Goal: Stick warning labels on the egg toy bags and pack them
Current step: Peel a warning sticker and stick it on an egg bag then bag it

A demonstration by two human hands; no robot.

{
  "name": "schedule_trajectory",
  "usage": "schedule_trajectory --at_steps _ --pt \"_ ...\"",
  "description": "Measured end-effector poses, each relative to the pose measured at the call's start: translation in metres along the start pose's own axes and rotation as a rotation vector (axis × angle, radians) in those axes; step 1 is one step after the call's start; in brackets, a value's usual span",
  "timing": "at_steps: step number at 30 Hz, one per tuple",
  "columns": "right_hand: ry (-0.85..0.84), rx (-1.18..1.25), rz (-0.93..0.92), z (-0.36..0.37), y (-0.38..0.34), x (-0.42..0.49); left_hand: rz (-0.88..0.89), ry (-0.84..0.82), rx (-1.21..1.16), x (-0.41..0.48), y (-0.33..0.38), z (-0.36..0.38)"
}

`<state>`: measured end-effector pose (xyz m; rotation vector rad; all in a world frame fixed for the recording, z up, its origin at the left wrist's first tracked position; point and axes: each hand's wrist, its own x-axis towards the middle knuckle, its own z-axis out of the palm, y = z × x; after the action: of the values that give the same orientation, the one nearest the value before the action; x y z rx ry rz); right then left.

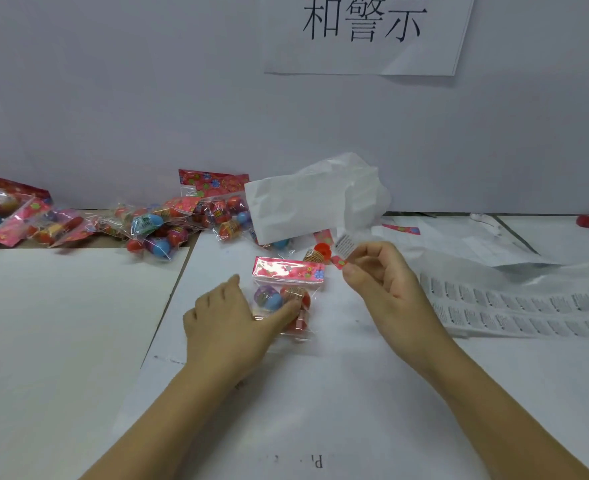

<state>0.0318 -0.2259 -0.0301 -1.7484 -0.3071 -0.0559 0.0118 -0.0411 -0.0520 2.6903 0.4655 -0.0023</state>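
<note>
Both forearms showed at the bottom edge. Left hand (230,320) gripped the egg toy bag (286,299) on the table (320,393); right hand (379,278) pinched a warning label (345,245) just beyond the bag's top right corner. Best, I think, to lay it edge-first on flat film. Open room lay toward the person; the label sheet (528,306) was near on the right.

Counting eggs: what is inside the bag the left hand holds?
A purple-and-blue egg and red eggs show through the egg toy bag; the left hand covers part, hiding the count.
</note>
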Motion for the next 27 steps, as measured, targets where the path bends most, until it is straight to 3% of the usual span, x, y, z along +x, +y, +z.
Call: schedule_trajectory --at_steps 3,9,12,17,27 --pt "-0.012 -0.015 0.015 -0.001 0.004 0.0 0.056 0.003 -0.111 0.002 -0.003 0.003" --pt "-0.089 -0.168 -0.174 0.006 0.002 -0.009 -0.008 -0.071 -1.063 -0.008 0.004 -0.016" --pt "-0.06 -0.017 -0.19 0.011 0.001 -0.012 -0.001 -0.125 -1.385 -0.013 0.008 -0.028" --pt "-0.066 0.369 -0.078 0.013 -0.013 -0.013 0.074 -0.147 -1.521 -0.021 0.012 -0.032" --pt "0.153 0.443 -0.053 0.008 -0.022 -0.013 0.058 -0.207 -1.609 -0.019 0.011 -0.034"
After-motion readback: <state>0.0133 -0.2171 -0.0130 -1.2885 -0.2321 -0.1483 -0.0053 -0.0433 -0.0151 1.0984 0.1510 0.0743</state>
